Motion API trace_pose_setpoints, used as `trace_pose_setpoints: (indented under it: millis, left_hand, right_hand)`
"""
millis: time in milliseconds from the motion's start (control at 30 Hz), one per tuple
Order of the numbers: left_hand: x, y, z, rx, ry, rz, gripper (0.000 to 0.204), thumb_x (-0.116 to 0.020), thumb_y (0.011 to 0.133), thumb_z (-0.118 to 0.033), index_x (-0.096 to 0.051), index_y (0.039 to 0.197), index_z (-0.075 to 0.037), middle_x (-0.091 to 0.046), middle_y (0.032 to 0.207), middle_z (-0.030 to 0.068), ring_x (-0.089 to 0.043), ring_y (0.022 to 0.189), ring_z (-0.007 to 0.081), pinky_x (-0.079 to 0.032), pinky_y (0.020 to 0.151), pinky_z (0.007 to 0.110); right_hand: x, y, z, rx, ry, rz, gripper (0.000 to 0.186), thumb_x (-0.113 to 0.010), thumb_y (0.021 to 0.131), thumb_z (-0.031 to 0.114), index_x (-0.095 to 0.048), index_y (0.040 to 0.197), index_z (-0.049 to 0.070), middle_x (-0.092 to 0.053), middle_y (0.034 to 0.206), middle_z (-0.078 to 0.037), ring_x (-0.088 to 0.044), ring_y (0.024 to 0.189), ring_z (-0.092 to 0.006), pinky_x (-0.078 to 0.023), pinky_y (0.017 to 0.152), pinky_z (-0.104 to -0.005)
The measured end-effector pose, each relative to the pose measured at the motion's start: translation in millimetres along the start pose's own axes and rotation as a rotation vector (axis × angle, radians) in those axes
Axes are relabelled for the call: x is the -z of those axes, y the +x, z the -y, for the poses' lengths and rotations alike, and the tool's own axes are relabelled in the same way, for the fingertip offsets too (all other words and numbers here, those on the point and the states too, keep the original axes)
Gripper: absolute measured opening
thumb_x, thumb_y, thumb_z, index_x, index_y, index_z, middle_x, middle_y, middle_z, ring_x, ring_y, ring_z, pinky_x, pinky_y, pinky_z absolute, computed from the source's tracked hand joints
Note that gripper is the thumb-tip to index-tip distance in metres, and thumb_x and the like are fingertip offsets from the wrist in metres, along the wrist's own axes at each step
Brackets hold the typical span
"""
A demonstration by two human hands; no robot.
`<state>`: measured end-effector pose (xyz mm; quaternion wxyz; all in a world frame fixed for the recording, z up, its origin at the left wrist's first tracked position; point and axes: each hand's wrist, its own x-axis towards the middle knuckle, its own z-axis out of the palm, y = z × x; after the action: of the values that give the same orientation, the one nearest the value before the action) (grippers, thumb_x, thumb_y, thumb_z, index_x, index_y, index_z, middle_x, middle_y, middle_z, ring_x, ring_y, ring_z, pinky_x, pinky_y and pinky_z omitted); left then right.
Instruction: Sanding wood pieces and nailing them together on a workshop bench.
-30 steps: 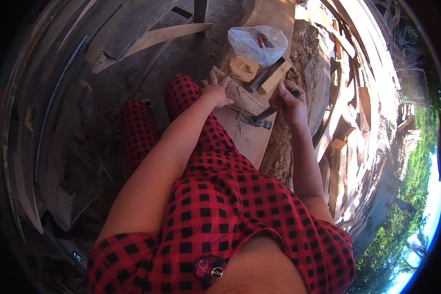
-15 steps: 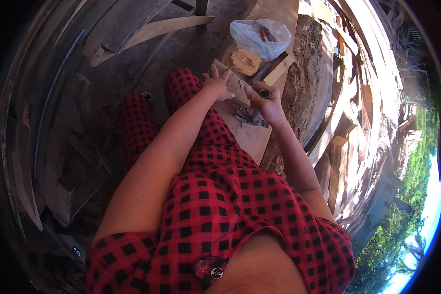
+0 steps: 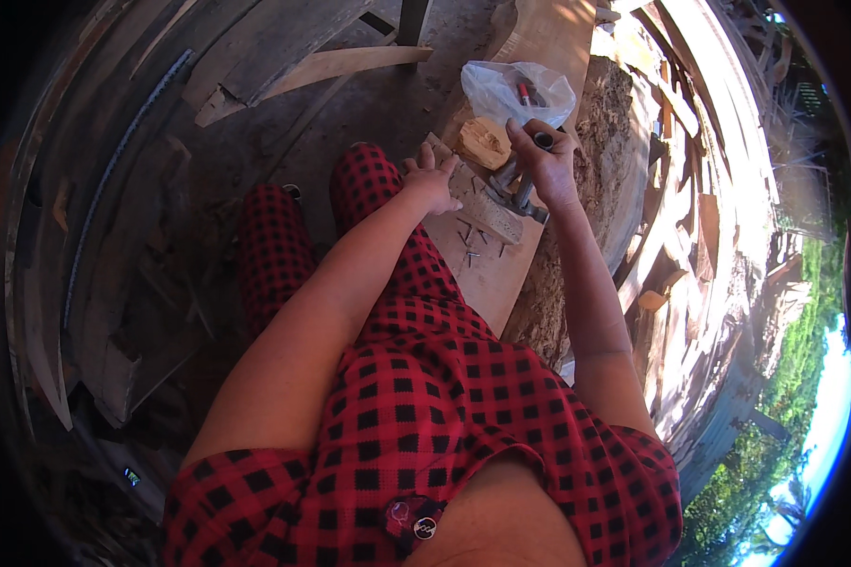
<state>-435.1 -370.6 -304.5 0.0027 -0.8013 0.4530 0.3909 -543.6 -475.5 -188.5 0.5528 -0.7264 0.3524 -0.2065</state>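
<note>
My right hand (image 3: 548, 170) is closed round the dark tubular handle of a hammer (image 3: 512, 196), whose metal head hangs low beside a wooden block (image 3: 490, 214). This long, narrow block lies slantwise on a pale plank (image 3: 487, 283). Fingers spread, my left hand (image 3: 432, 185) rests at the block's far left part. Several loose nails (image 3: 471, 253) lie on the plank just on the near side of the block. A rough yellowish wood chunk (image 3: 483, 143) sits beyond the block, between my two hands.
A clear plastic bag (image 3: 520, 87) with a red item inside lies farther up the plank. A rough-barked log (image 3: 600, 142) runs along the right. Stacked offcuts (image 3: 671, 283) fill the right side, and long boards (image 3: 255, 47) lean at the left.
My right hand has lifted the hammer up and right, off the near end of the block, uncovering the nails. My left hand stays on the block; the whole view has shifted slightly.
</note>
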Motion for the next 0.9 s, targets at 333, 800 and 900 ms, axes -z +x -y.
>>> trace_pose_setpoints:
  millis: [333, 800, 900]
  left_hand:
    - [2.1, -1.3, 2.0, -0.006, -0.013, 0.011, 0.093, -0.068, 0.075, -0.045, -0.009, 0.145, -0.03, 0.008, 0.15, 0.0188, -0.011, 0.133, 0.0494, -0.03, 0.104, 0.05]
    - [3.6, 1.5, 1.1, -0.01, 0.007, 0.005, 0.094, -0.069, 0.073, -0.046, -0.009, 0.145, -0.03, 0.006, 0.15, 0.02, -0.017, 0.13, 0.0498, -0.031, 0.103, 0.05]
    - [-2.2, 4.9, 2.4, 0.002, 0.025, 0.008, 0.095, -0.069, 0.073, -0.045, -0.009, 0.145, -0.031, 0.008, 0.15, 0.0183, -0.014, 0.132, 0.0488, -0.03, 0.104, 0.05]
  right_hand:
    - [-25.9, 23.3, -0.7, 0.018, 0.026, 0.029, 0.034, -0.066, 0.084, 0.027, -0.057, 0.063, 0.001, -0.046, 0.053, 0.003, -0.04, 0.048, -0.0039, -0.032, 0.044, -0.0232]
    - [84.1, -44.0, -61.4, 0.094, 0.757, -0.225, 0.029, -0.054, 0.09, 0.027, -0.05, 0.07, 0.007, -0.041, 0.058, -0.002, -0.045, 0.059, -0.0171, -0.04, 0.066, -0.0338]
    - [99.4, -66.1, -62.5, 0.097, 0.838, -0.37, 0.031, -0.053, 0.09, 0.031, -0.05, 0.072, 0.007, -0.039, 0.058, -0.003, -0.044, 0.059, -0.0182, -0.039, 0.069, -0.0368]
